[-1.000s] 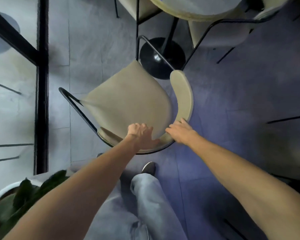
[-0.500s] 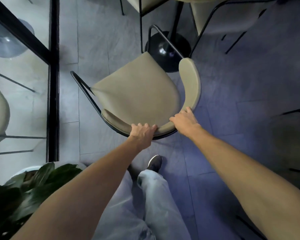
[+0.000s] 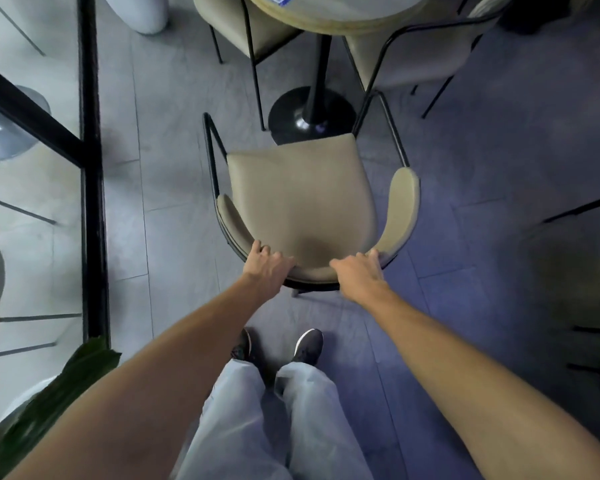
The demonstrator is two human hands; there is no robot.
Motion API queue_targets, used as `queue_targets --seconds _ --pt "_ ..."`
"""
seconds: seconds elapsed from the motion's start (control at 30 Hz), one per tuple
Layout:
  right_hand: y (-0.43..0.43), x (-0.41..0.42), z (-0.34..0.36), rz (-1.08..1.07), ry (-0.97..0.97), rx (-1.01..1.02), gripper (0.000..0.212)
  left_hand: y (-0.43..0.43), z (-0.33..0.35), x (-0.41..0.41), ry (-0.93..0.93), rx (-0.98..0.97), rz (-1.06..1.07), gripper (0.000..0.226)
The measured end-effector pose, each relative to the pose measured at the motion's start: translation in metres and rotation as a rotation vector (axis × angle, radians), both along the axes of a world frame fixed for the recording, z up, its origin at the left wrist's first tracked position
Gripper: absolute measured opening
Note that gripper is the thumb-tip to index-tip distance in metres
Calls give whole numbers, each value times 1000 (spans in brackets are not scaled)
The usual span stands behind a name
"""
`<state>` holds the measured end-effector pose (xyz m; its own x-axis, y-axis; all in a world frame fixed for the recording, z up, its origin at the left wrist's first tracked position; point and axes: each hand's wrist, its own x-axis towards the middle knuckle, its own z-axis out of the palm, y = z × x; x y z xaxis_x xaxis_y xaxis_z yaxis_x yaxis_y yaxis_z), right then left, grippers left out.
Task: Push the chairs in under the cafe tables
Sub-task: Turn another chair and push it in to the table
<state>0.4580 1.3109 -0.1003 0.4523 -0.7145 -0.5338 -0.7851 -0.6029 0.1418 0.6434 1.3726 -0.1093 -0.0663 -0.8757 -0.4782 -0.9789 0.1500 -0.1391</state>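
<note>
Two hands grip the curved backrest of one beige chair [image 3: 298, 199] in the head view, the only view there is. The left hand [image 3: 265, 268] curls over the rail's left end, fingers [image 3: 262, 249] hooked onto the padded inner face, while the right hand [image 3: 357, 275] clamps the right end, its fingers [image 3: 373, 256] wrapped over the top edge. Both are closed on the backrest, not spread.

Just ahead of the hands lies the seat, squared toward the round surface [image 3: 333, 12] farther ahead. The seat's front edge sits at the black pedestal base [image 3: 312, 112], so the chair looks only partly tucked, most of the seat being clear of the tabletop's rim. Two other chairs flank the pedestal beyond the hands: one ahead to the left [image 3: 243, 26], one ahead to the right [image 3: 413, 53]. A black window frame [image 3: 90, 168] runs well off to the left of the left hand, and a leafy plant [image 3: 56, 393] sits behind it, beside the left forearm.

To finish the push well, I judge both hands should drive evenly and straight ahead, keeping the chair centred on the pedestal so that the thin arm tubes pass either side of it. Pushing low and steadily would keep the legs from catching on the floor tiles. The front legs may meet the base before the seat goes fully under, so easing off at first contact seems wise.
</note>
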Motion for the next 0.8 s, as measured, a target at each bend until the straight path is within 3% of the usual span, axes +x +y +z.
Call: queue_targets --seconds 0.23,0.43,0.8 --pt "-27 0 -10 -48 -146 5 30 -42 1 29 -52 -58 -83 36" --pt "-83 -20 -16 55 -148 -126 32 -73 1 78 -128 -49 -90 38" --pt "-130 75 -23 21 -127 -127 34 -151 -4 177 -172 -106 -117 41"
